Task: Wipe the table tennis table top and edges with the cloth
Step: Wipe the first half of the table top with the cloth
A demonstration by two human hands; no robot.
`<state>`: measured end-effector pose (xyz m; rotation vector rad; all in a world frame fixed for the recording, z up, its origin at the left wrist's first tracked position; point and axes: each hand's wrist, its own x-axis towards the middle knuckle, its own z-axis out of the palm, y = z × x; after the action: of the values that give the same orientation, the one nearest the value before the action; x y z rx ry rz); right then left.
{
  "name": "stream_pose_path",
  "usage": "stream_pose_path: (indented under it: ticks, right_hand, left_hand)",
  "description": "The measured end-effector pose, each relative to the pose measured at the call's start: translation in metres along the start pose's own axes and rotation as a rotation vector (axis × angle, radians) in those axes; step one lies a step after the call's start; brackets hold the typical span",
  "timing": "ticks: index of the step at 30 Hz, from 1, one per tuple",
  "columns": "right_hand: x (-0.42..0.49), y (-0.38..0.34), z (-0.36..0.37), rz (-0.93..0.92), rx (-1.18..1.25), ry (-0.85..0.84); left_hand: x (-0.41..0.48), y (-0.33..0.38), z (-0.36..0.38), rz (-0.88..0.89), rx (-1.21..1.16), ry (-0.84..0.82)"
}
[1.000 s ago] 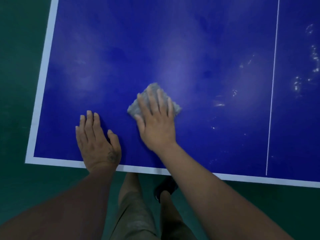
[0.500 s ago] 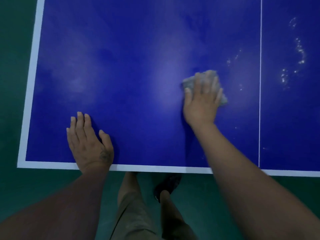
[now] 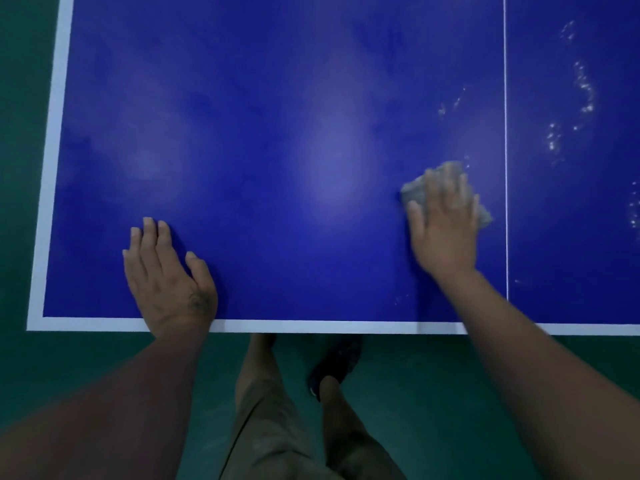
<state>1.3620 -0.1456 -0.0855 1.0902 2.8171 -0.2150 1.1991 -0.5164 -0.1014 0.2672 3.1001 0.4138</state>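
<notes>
Both hands lie flat on the table. The right hand (image 3: 445,230) presses down on the cloth (image 3: 415,190) with its fingers straight and close together, not curled round it; the fingertips look blurred. The left hand (image 3: 166,275) rests palm down on bare blue surface, fingers stretched forward and thumb spread to the side, holding nothing. Its wrist crosses the white band at the near edge.

The cloth is a small grey crumpled pad, mostly hidden under the right hand. One bunched corner shows to the left of the fingers and another at the right by the little finger. It lies on the table top (image 3: 277,116) near the thin white centre line (image 3: 505,133), on its left side and not touching it.

Pale white specks (image 3: 585,98) dot the blue to the right of that line, and a few fainter ones sit just ahead of the cloth. Broad dull patches of sheen spread over the middle of the surface.

A white near border (image 3: 311,326) and a white left border (image 3: 55,133) meet at a corner at the lower left. Outside them lies dark green floor (image 3: 20,375). The person's legs in khaki shorts (image 3: 263,427), with one dark shoe (image 3: 334,365), stand close against the near edge between the two arms.

A wide stretch of blue surface lies between the two hands and runs on ahead of them to the top of the view.
</notes>
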Motion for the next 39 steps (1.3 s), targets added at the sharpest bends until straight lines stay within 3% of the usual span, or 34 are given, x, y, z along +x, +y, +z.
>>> stream_pose_path:
  ticks: [2, 5, 10, 13, 17, 22, 27, 34, 39]
  right_hand:
    - [0.006, 0.013, -0.005, 0.109, 0.016, -0.004]
    - [-0.006, -0.03, -0.003, 0.144, 0.026, 0.008]
    - [-0.085, -0.126, 0.02, -0.275, 0.052, -0.025]
    - [-0.124, -0.107, 0.03, -0.397, 0.08, -0.039]
    - [-0.119, -0.013, 0.022, -0.206, 0.047, -0.022]
    - [-0.085, 0.102, -0.007, 0.185, 0.071, -0.059]
    - [-0.096, 0.067, 0.0, 0.3, 0.051, -0.014]
    - [-0.109, -0.057, 0.029, -0.058, 0.079, 0.014]
    - [-0.063, -0.024, 0.024, -0.277, 0.089, 0.049]
  left_hand:
    - [-0.001, 0.001, -0.002, 0.006, 0.006, -0.002]
    - [0.0, 0.006, -0.006, 0.005, 0.016, -0.016]
    - [-0.002, 0.013, -0.01, 0.006, 0.033, -0.029]
    - [-0.004, 0.018, -0.008, -0.015, 0.052, -0.048]
    - [-0.014, 0.042, -0.007, -0.098, 0.0, -0.06]
    - [-0.047, 0.116, 0.01, 0.182, -0.105, -0.117]
    - [-0.068, 0.156, 0.037, 0.179, 0.06, -0.147]
    - [-0.068, 0.154, 0.043, 0.177, 0.061, -0.098]
    - [-0.068, 0.153, 0.044, 0.184, 0.038, -0.066]
